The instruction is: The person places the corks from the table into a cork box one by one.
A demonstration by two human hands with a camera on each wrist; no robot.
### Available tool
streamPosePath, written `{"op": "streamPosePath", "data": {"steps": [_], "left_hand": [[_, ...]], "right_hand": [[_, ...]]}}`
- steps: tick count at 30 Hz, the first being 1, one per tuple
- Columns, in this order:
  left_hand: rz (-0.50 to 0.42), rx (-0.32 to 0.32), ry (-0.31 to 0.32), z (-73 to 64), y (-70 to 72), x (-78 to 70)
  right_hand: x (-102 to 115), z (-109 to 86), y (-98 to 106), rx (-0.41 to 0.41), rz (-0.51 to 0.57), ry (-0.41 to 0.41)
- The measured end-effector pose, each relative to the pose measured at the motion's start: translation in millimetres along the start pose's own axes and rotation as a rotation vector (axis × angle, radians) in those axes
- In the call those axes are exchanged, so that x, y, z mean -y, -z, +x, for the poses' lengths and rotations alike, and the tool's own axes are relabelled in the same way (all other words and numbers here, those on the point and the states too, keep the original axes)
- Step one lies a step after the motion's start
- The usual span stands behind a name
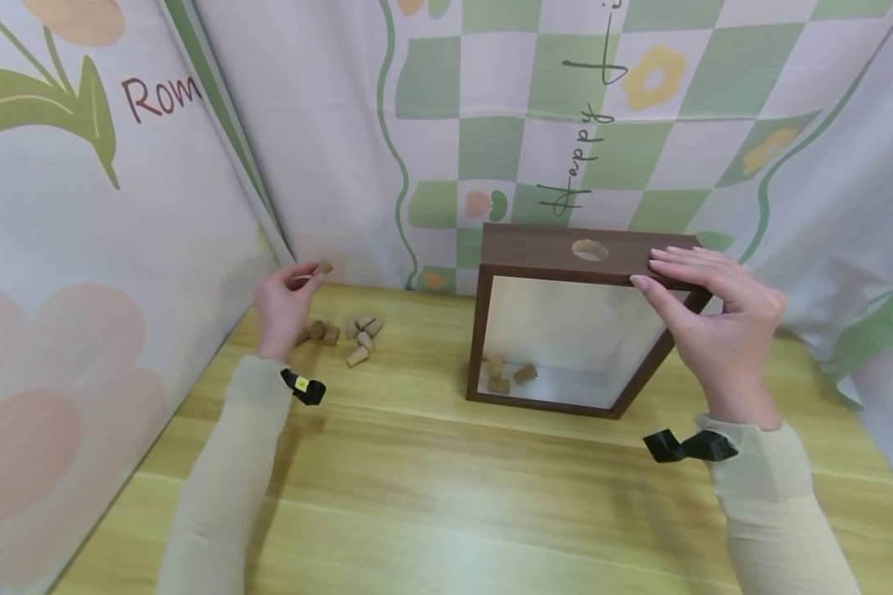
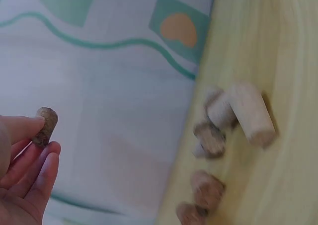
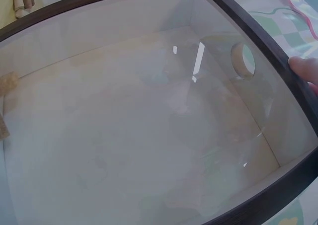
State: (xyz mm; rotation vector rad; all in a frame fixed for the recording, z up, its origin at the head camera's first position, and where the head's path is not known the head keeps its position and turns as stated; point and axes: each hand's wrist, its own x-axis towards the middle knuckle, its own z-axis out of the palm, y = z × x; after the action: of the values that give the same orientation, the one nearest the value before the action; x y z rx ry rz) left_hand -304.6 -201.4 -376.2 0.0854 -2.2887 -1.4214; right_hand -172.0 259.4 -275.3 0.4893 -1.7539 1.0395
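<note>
My left hand (image 1: 283, 310) pinches a cork (image 1: 325, 267) between thumb and fingers, raised above the back left of the table. The left wrist view shows this brown cork (image 2: 47, 125) at the fingertips, its other fingers spread below. Beneath that hand lie several loose corks (image 1: 365, 330). A dark wooden box (image 1: 551, 248) with a clear front and a round hole (image 1: 590, 249) in its top stands right of the middle. On its top right corner rests my right hand (image 1: 729, 318), fingers extended along the top and thumb at the front edge. Three corks (image 1: 525, 373) lie inside at the bottom left.
The wood-grain table (image 1: 432, 487) runs under everything. A patterned curtain (image 1: 491, 149) hangs close behind the box, and a flowered cloth (image 1: 82, 289) borders the table's left edge.
</note>
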Motion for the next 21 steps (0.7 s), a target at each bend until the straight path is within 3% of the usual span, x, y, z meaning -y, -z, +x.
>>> {"op": "streamPosePath", "data": {"steps": [8, 14, 21], "left_hand": [[0.008, 0.044, -0.126, -9.9, -8.5, -32.3], [-0.038, 0.045, -0.234, -17.3, -15.6, -53.4], [-0.131, 0.067, -0.276, -28.1, -22.1, -75.8]], "right_hand": [[0, 0.0, -1, -0.008, 0.005, 0.003], [0, 0.0, -1, -0.016, 0.014, 0.005], [0, 0.2, -1, -0.019, 0.009, 0.006]]}}
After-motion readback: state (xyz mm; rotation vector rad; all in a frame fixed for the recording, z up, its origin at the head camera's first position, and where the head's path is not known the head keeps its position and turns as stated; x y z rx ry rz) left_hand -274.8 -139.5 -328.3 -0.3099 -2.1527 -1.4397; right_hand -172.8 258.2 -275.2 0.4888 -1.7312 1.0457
